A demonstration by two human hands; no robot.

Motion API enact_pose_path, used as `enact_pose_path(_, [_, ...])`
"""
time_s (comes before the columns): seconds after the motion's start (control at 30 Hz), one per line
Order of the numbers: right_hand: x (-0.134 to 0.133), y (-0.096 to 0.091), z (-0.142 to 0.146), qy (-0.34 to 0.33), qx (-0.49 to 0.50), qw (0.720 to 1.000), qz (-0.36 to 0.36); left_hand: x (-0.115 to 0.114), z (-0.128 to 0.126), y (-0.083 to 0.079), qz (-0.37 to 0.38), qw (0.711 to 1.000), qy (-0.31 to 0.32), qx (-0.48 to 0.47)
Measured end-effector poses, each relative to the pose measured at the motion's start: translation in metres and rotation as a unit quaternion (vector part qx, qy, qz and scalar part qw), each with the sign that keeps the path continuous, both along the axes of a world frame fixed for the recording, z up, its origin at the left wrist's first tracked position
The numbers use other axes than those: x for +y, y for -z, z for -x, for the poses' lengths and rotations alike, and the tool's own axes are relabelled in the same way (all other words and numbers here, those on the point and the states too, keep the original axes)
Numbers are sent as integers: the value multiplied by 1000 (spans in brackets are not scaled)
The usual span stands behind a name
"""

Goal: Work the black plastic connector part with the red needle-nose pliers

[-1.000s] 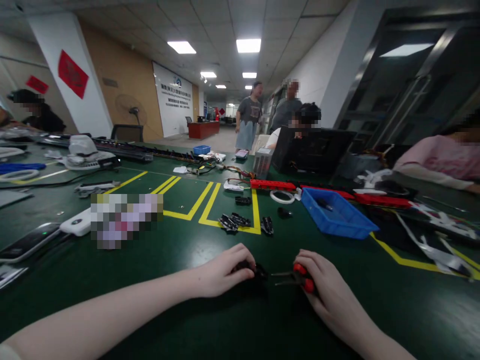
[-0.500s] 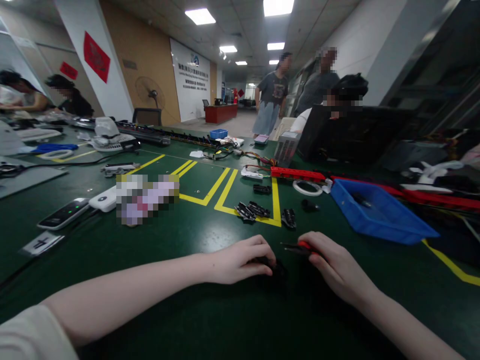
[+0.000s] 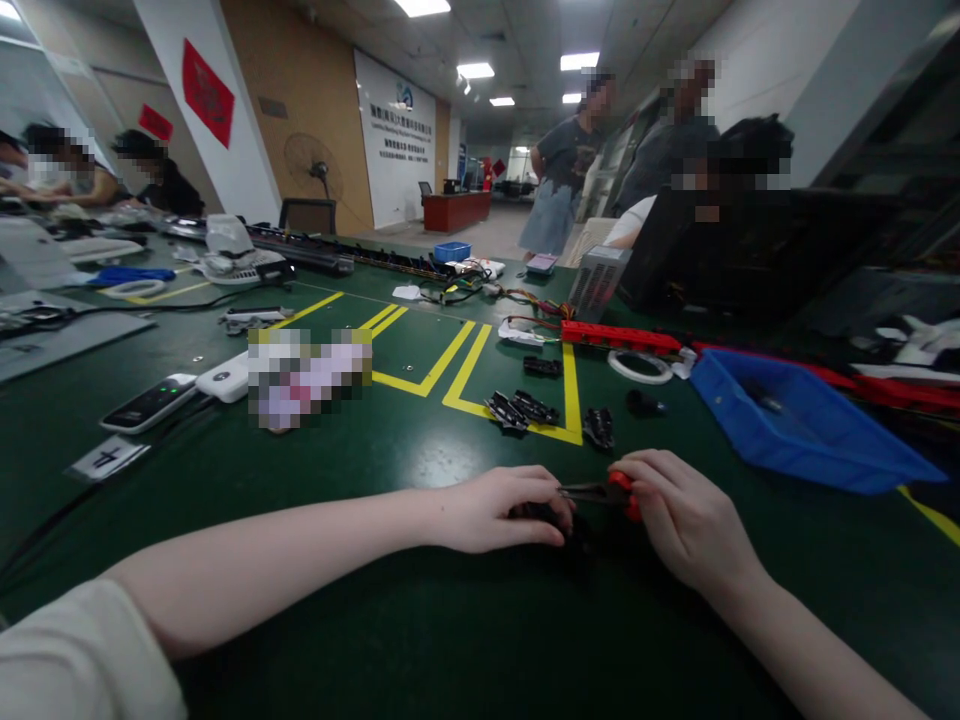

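My left hand (image 3: 504, 505) lies on the green table (image 3: 420, 620) with its fingers curled over a small black part (image 3: 541, 514), pressing it down. My right hand (image 3: 679, 515) is closed round red-handled pliers (image 3: 607, 489), whose dark jaws point left and reach the black part under my left fingertips. Several more black parts (image 3: 525, 410) lie just beyond my hands, on the yellow floor-tape lines.
A blue tray (image 3: 802, 425) stands at the right, a white tape ring (image 3: 640, 366) and a red strip (image 3: 619, 337) behind it. A phone (image 3: 146, 403) and a white power bank (image 3: 223, 378) lie at the left. People sit and stand around the table.
The camera has tilted and shifted, so the table appears lower and nearer. My right hand has brought the pliers' jaws closer to the part under my left hand.
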State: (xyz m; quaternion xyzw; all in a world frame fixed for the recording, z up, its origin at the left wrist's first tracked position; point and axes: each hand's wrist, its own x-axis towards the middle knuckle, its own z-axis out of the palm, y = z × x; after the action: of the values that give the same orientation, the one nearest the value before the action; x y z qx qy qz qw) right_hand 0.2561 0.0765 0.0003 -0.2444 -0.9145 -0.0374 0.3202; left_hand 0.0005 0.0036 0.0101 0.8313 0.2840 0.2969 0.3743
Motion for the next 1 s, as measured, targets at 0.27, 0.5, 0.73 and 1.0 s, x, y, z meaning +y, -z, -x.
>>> enact_pose_path(0.27, [-4, -5, 5, -44, -29, 997, -58, -1, 2, -2, -13, 999, 30, 37])
enact_pose_path(0.5, [-5, -4, 4, -39, -15, 999, -34, 0, 4, -2, 12, 997, 61, 42])
enact_pose_path(0.73, [-7, -3, 4, -36, 5, 999, -6, 0, 3, 2, 6, 999, 31, 34])
enact_pose_path(1.0, [-11, -6, 4, -23, 8, 1000, 1, -2, 3, 4, 2, 999, -13, 52])
